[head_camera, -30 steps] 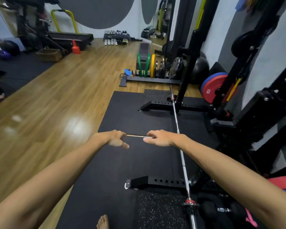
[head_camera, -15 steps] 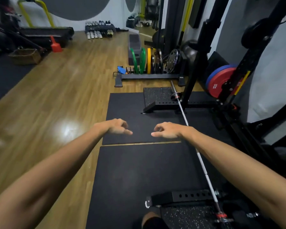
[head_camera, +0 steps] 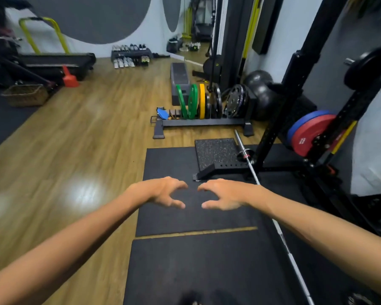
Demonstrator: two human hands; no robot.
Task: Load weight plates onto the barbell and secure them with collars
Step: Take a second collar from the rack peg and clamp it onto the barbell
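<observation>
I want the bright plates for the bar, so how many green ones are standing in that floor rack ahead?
2. One green plate leans at the rack's left end; the second green plate stands just right of it, beside the yellow plate. The dark plates could hide others.

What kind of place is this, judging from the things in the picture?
Most likely a small gym or training studio. A floor rack holds coloured weight plates on edge, a barbell lies low across black rubber mats, and a black power rack stands to the right.
</observation>
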